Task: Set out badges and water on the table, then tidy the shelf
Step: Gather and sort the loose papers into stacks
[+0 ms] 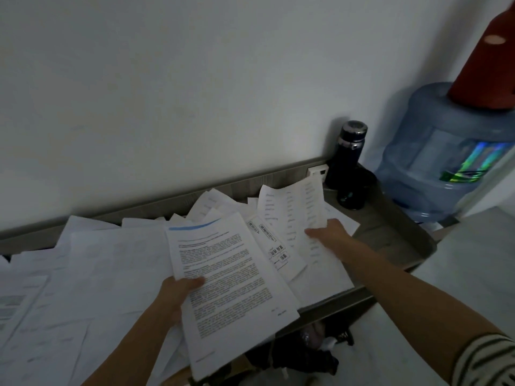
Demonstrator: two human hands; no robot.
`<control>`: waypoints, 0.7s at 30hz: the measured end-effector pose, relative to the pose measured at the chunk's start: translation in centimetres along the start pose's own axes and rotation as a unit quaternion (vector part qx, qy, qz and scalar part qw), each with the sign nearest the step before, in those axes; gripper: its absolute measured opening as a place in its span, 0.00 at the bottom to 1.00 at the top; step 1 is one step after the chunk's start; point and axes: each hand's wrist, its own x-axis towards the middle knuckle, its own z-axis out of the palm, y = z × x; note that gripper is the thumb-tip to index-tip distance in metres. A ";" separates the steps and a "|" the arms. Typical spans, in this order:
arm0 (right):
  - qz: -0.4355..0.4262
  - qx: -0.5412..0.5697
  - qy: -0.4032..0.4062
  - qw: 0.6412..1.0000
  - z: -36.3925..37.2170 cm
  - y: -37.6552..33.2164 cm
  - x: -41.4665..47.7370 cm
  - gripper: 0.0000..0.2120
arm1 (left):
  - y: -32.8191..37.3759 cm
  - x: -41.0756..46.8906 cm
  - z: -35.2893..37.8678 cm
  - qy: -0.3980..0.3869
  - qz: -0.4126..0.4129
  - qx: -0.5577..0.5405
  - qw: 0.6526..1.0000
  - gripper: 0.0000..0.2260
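On the grey shelf (390, 235) along the white wall, loose papers (97, 260) lie scattered in overlapping heaps. The left hand (178, 293) pinches a stack of printed pages (231, 274) at its left edge, thumb pressed on top and the other fingers hidden beneath. The right hand (328, 235) grips a curled sheet (292, 210) bearing columns of text, fingers closed on its lower corner. A dark flask (348, 151) stands at the shelf's far right end, near a blue water jug (434, 151).
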 end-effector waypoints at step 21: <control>-0.175 0.179 -0.087 0.964 -1.0 -10.3 -5.9 0.09 | -0.1 0.0 -0.9 -0.045 0.016 -0.040 0.998 0.12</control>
